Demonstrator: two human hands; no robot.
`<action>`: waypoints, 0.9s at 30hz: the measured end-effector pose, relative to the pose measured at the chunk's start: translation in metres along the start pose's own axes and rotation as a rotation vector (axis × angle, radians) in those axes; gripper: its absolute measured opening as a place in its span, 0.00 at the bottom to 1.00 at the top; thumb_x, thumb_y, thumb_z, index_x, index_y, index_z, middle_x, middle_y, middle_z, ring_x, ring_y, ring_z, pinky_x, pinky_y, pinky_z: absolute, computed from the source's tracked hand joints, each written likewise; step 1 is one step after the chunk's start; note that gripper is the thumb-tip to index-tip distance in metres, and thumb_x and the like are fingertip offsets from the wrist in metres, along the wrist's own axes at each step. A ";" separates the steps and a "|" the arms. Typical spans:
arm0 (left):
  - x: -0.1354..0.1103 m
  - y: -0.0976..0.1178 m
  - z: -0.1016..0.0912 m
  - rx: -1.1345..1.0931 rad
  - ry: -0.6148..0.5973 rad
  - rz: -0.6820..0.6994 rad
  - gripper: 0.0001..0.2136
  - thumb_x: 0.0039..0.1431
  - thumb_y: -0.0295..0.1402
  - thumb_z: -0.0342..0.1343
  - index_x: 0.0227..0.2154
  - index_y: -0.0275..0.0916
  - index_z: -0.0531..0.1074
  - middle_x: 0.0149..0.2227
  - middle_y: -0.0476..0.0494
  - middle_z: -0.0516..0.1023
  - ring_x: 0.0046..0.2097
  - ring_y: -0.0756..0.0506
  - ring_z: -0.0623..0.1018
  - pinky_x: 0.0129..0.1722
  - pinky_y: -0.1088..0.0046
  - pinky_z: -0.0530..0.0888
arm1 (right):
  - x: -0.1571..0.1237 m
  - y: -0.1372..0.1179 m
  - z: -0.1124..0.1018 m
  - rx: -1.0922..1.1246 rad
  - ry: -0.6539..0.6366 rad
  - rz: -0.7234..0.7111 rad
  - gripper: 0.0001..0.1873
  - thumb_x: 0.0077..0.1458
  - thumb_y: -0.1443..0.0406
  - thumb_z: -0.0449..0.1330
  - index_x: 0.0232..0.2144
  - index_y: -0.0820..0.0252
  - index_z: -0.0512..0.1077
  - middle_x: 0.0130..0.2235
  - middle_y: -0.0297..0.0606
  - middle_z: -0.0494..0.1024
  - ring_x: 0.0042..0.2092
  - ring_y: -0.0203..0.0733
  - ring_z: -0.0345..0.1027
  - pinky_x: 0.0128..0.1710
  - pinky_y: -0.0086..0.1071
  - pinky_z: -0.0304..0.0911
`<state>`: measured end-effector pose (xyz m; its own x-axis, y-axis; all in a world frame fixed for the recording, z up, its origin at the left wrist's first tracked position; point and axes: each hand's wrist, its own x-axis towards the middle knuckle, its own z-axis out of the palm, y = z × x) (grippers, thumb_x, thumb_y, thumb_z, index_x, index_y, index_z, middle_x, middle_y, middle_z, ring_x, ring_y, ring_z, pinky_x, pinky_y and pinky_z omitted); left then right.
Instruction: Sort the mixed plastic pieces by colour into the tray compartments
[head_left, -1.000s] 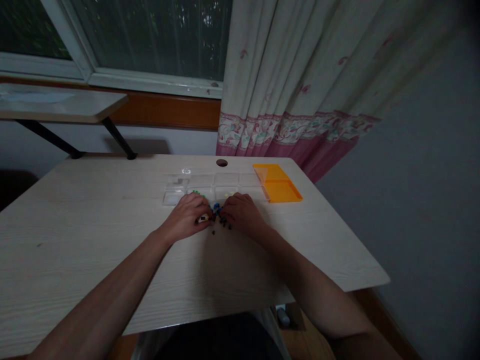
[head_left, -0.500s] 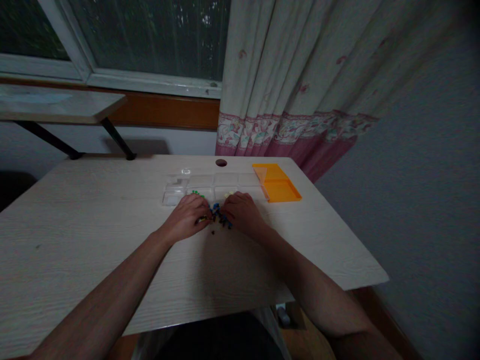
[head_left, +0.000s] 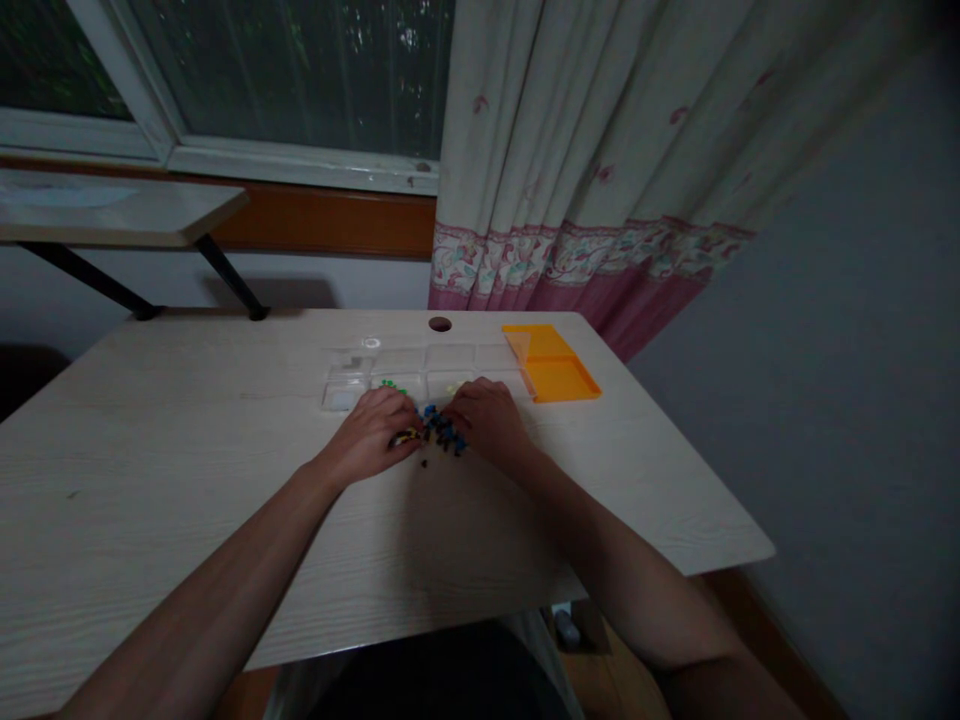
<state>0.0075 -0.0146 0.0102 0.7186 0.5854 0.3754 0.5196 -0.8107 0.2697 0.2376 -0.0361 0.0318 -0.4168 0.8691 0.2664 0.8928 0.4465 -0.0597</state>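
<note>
Head cam: L hand (head_left: 379, 430) and R hand (head_left: 491, 420) curled either side of a pile of small blue/dark pcs (head_left: 442, 430) on the desk (head_left: 225, 480), tbh too dim to tell if either's gripping any. Green bits (head_left: 390, 386) and pale bits (head_left: 454, 387) already in separate clear tray (head_left: 400, 358) compartments; pile's not in yet.

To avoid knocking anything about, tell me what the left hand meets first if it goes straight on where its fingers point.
Most likely the pile of small blue and dark pieces by the left hand, with the right hand beyond; whether fingertips and pieces touch is unclear.
</note>
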 end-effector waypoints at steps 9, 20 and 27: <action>0.001 0.000 -0.001 0.013 -0.004 -0.012 0.07 0.61 0.38 0.57 0.35 0.42 0.77 0.40 0.43 0.74 0.48 0.40 0.69 0.49 0.61 0.64 | 0.002 0.006 -0.006 -0.054 0.115 0.203 0.08 0.61 0.62 0.59 0.34 0.54 0.79 0.38 0.37 0.78 0.42 0.43 0.65 0.40 0.37 0.50; 0.002 0.003 0.002 0.030 -0.014 0.006 0.10 0.65 0.36 0.51 0.34 0.39 0.74 0.39 0.42 0.74 0.46 0.42 0.69 0.48 0.62 0.64 | 0.002 0.044 -0.016 -0.134 0.221 0.494 0.13 0.62 0.61 0.55 0.38 0.55 0.80 0.42 0.42 0.78 0.44 0.47 0.63 0.42 0.38 0.49; 0.002 0.004 0.001 0.049 -0.021 -0.004 0.10 0.66 0.36 0.50 0.34 0.39 0.73 0.39 0.42 0.73 0.46 0.42 0.68 0.48 0.62 0.65 | 0.003 0.050 -0.008 -0.160 0.088 0.521 0.13 0.62 0.62 0.55 0.37 0.55 0.80 0.42 0.43 0.78 0.45 0.47 0.62 0.41 0.38 0.48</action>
<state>0.0114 -0.0171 0.0112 0.7257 0.5893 0.3552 0.5442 -0.8075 0.2277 0.2823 -0.0132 0.0375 0.0973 0.9421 0.3208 0.9948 -0.0821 -0.0607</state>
